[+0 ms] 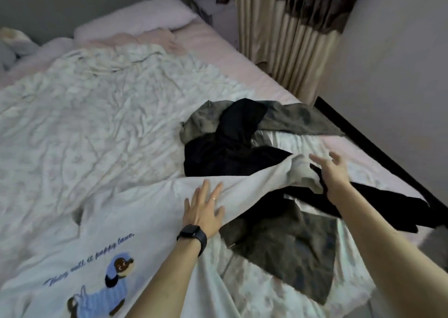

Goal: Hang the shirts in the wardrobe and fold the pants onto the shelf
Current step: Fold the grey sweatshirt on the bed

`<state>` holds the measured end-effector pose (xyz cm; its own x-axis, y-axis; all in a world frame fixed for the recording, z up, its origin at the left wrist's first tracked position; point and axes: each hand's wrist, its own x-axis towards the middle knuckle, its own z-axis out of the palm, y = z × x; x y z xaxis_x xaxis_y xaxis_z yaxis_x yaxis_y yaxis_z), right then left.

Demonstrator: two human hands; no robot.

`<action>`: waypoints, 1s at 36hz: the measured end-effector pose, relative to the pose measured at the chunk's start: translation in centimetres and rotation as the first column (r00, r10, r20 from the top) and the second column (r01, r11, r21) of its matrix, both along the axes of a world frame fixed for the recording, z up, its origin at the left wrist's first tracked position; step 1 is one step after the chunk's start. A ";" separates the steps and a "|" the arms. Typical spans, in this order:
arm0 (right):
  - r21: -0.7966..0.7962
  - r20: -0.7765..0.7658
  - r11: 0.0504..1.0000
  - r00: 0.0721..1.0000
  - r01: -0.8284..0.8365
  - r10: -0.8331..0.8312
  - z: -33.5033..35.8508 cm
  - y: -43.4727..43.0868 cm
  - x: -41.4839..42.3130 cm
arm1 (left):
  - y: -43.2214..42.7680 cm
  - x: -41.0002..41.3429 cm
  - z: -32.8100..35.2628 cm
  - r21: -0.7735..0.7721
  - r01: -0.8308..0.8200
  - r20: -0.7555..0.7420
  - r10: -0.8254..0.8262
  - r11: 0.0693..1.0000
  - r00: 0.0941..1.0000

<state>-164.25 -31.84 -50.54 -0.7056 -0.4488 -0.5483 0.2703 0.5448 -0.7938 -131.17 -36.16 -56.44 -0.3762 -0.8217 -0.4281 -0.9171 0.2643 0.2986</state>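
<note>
1. White T-shirt with a printed puppy lies spread across the near side of the bed. It is apparently laid flat so it can be smoothed before it goes on a hanger.
2. The left hand rests flat on the shirt with fingers straight and spread. It presses the cloth and grips nothing, and I take this for pinning or smoothing the shirt.
3. The right hand hangs well apart from the left, over the shirt's far sleeve. Its fingers are splayed and nothing is held; it is blurred, so whether it touches the cloth is unclear.
4. A black garment sits heaped just beyond the shirt, tangled with an olive mottled garment. Which of these are shirts or pants cannot be told.
5. A dark grey garment lies between the forearms, partly under the shirt's edge. That overlap could drag it along when the shirt is lifted.
6. A crumpled pale quilt covers the rest of the bed, with a pillow at the far end and a curtain to the right.
7. Neither wardrobe nor shelf is in view.
</note>
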 end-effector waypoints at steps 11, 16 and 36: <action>0.179 -0.036 0.982 0.998 0.065 -0.059 -7.8 5.9 7.4 | 1.0 0.7 -2.7 0.142 -0.028 0.062 0.020 0.989 0.998; 0.139 0.265 0.990 0.961 0.037 -0.073 -6.5 0.3 3.6 | -1.6 -2.4 -0.7 0.058 0.047 -0.009 -0.047 0.997 0.999; 0.128 0.204 0.990 0.975 0.063 -0.089 -9.3 0.7 -6.2 | -4.2 -16.0 0.0 0.176 0.320 -0.019 -0.322 0.931 0.946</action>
